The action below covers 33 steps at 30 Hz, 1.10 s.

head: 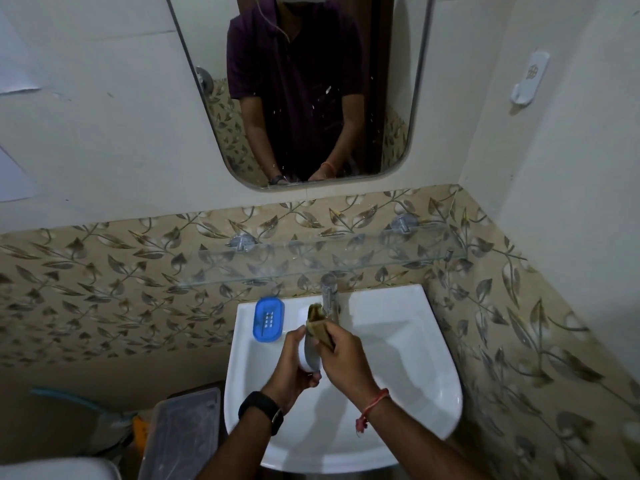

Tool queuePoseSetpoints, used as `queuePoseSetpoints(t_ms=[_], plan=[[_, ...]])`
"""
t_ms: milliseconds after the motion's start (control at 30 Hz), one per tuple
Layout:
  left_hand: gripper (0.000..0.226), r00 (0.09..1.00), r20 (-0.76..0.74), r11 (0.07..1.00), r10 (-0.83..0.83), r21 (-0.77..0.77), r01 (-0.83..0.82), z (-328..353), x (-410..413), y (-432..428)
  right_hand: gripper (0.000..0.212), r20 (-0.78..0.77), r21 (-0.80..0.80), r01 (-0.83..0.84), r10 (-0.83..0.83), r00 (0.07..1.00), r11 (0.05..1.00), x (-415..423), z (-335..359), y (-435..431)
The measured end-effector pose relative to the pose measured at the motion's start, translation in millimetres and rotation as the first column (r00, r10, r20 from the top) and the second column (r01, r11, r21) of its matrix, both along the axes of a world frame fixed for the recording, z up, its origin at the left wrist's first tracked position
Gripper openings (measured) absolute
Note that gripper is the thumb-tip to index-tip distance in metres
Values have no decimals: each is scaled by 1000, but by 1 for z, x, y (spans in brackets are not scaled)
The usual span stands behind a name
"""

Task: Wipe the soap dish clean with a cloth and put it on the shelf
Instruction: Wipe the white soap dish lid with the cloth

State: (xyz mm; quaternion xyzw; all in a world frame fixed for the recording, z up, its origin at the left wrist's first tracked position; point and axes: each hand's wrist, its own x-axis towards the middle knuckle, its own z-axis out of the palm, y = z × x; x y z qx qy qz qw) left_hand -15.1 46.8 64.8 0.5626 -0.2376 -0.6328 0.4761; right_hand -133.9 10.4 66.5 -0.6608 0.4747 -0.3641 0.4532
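Over the white sink (398, 344), my left hand (292, 365) grips a white soap dish part (310, 355), held on edge. My right hand (344, 358) presses a brownish cloth (317, 327) against that white part. A blue slotted soap dish piece (268, 319) lies on the sink's back left corner. The glass shelf (346, 259) runs along the leaf-patterned tiles above the sink and holds nothing.
A chrome tap (329, 292) stands at the back of the sink, just behind the cloth. A mirror (301, 98) hangs above the shelf. A clear plastic box (183, 431) sits on the floor to the left. A white hook (530, 79) is on the right wall.
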Motion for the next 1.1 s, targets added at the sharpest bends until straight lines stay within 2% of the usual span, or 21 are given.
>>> queuePoseSetpoints(t_ms=[167,233,300,333,400,433,467,533,633,700,733,800,833,900,933,1000,1100], plan=[[59,996,71,998,-58,2,58,4,7,-4,17,-67,78,-262,268,961,962,-15,3,6],[60,993,95,997,-72,5,72,3,8,-6,13,-76,132,-272,283,956,953,-18,6,7],[60,990,112,997,-80,4,80,-1,4,-6,13,-7,231,-91,95,995,969,-15,11,7],[62,988,122,996,-90,-1,91,-2,1,-5,15,101,361,22,-62,993,932,-12,14,6],[64,986,127,993,-113,-18,116,-4,-7,-4,19,319,616,90,-353,880,782,-5,23,1],[64,986,119,992,-118,-25,122,-4,-12,-3,20,364,673,99,-445,819,733,-4,28,-3],[63,987,111,992,-119,-29,123,-4,-15,-3,19,372,682,112,-475,798,723,-2,31,-6],[62,990,90,993,-104,-43,109,-2,-19,-3,16,353,608,126,-409,841,784,-1,34,-7],[63,996,60,993,-71,-89,76,3,-13,-7,21,251,402,5,-115,961,916,-7,32,-2],[67,995,70,993,-69,-90,75,3,-8,-10,21,152,369,-93,39,988,925,-16,32,-3],[69,994,79,993,-80,-84,86,1,-7,-10,21,106,379,-94,58,993,920,-19,32,-5],[73,992,83,991,-91,-94,99,-3,-9,-7,24,91,448,-27,-15,996,893,-22,32,-8],[73,994,73,990,-85,-106,92,-4,-11,-5,26,151,526,13,-108,983,850,-19,32,-10],[70,995,44,987,-88,-133,93,-8,-17,-2,27,339,673,21,-334,880,739,-10,37,-13],[68,994,38,984,-100,-146,105,-9,-21,-1,27,388,697,26,-408,826,716,-6,40,-15],[69,994,28,981,-106,-160,109,-10,-25,-1,25,369,640,53,-367,854,767,-2,44,-18],[71,999,-27,987,-37,-155,32,-8,-19,-6,22,239,496,-48,-83,967,867,-8,49,-15]])
